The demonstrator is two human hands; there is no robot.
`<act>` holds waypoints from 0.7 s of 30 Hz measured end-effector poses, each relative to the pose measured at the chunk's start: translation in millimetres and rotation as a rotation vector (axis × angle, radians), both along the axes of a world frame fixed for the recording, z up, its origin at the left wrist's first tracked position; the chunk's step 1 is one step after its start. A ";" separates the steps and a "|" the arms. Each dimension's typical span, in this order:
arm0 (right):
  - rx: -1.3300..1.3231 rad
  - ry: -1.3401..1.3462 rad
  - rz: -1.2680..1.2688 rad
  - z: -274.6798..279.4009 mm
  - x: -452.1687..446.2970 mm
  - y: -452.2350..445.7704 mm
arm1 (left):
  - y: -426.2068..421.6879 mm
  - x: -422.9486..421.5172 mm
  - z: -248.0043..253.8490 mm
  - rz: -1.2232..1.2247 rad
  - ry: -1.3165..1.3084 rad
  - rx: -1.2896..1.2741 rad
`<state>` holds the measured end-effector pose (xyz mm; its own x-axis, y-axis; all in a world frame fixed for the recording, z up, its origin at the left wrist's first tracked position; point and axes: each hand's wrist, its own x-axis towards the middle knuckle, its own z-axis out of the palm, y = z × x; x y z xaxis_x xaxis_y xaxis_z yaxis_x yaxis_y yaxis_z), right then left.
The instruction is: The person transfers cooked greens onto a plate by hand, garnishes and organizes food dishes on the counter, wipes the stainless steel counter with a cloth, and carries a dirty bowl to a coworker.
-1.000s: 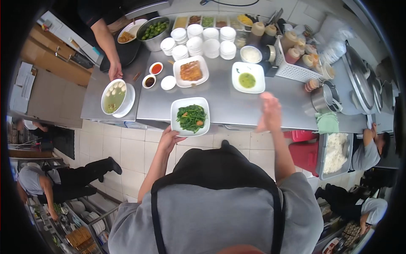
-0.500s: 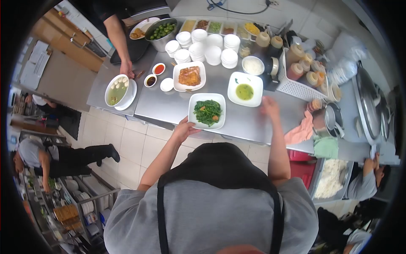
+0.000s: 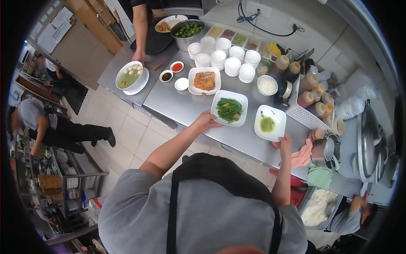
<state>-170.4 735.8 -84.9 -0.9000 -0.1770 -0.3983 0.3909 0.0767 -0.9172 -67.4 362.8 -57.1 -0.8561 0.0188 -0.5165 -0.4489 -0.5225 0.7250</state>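
My left hand (image 3: pixel 206 120) grips the near-left edge of a square white bowl (image 3: pixel 242 98) of cooked leafy greens (image 3: pixel 229 111), with the thumb at its rim. My right hand (image 3: pixel 284 144) closes on the near-right corner of another square white bowl (image 3: pixel 277 117), which has a shallow pool of green liquid (image 3: pixel 267 124). The two bowls sit side by side over the counter's near edge, a small gap between them. Just beyond the greens is a square white dish (image 3: pixel 216 75) with browned, sliced food (image 3: pixel 204 81). A round bowl of white rice (image 3: pixel 267 85) stands behind the green liquid.
Stacked white saucers (image 3: pixel 232 66) line the back of the steel counter (image 3: pixel 177 110). Sauce bottles fill a white basket (image 3: pixel 301 114) at right, near a pink cloth (image 3: pixel 301 155). At left, another person's hand (image 3: pixel 138 57) is beside a soup bowl (image 3: pixel 130 77).
My right hand has come onto the bowl of green liquid, which has shifted toward the near edge. The bowl of greens has moved rightward and inward with my left hand. The view has rotated.
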 end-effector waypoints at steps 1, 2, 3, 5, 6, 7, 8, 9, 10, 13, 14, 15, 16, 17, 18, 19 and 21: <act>-0.004 0.003 -0.026 0.5 3.9 7.3 | 1.0 -9.9 -9.5 0.037 0.009 0.021; -0.007 0.002 -0.055 2.8 9.3 13.1 | 3.6 -16.8 -13.2 0.072 0.014 0.042; -0.003 0.001 -0.066 4.3 13.9 18.4 | 5.6 -23.7 -17.4 0.061 0.012 0.047; -0.016 -0.011 -0.061 8.0 19.2 26.2 | 8.4 -38.0 -22.0 0.092 0.023 0.043; -0.016 -0.008 -0.069 8.6 21.1 28.9 | 10.5 -42.9 -23.7 0.084 0.025 0.043; -0.051 -0.017 -0.075 8.9 23.2 31.9 | 12.2 -47.6 -25.3 0.121 0.025 0.058; -0.088 -0.022 -0.080 8.7 24.7 34.4 | 12.6 -50.3 -23.4 0.158 0.030 0.072; -0.091 -0.019 -0.083 8.4 25.8 36.5 | 12.5 -50.4 -21.7 0.155 0.033 0.070; -0.090 -0.021 -0.083 7.5 26.4 38.9 | 13.1 -48.6 -21.0 0.182 0.049 0.089; 0.114 0.020 -0.091 10.4 21.2 46.2 | 2.5 -36.6 -32.2 0.187 0.080 0.113; 0.319 0.062 -0.095 13.6 16.4 46.7 | -5.1 -29.2 -37.4 0.170 0.092 0.120; 0.316 0.069 -0.092 20.1 10.1 42.7 | -11.1 -18.7 -29.8 0.174 0.100 0.117; 0.594 0.389 -0.118 27.9 1.2 38.1 | -17.4 -5.3 -22.2 0.190 0.025 0.095; 0.868 0.713 -0.145 39.1 -9.0 32.2 | -23.2 8.7 -13.9 0.207 -0.052 0.074; 0.694 0.777 -0.188 58.4 -16.6 8.4 | -30.1 22.8 -10.6 0.206 -0.050 0.050; 0.518 0.833 -0.227 80.1 -22.1 -27.0 | -37.2 37.4 -8.5 0.207 -0.051 0.027; 0.508 0.943 -0.007 108.1 -38.0 -83.6 | -49.1 64.6 -3.7 0.244 -0.063 -0.018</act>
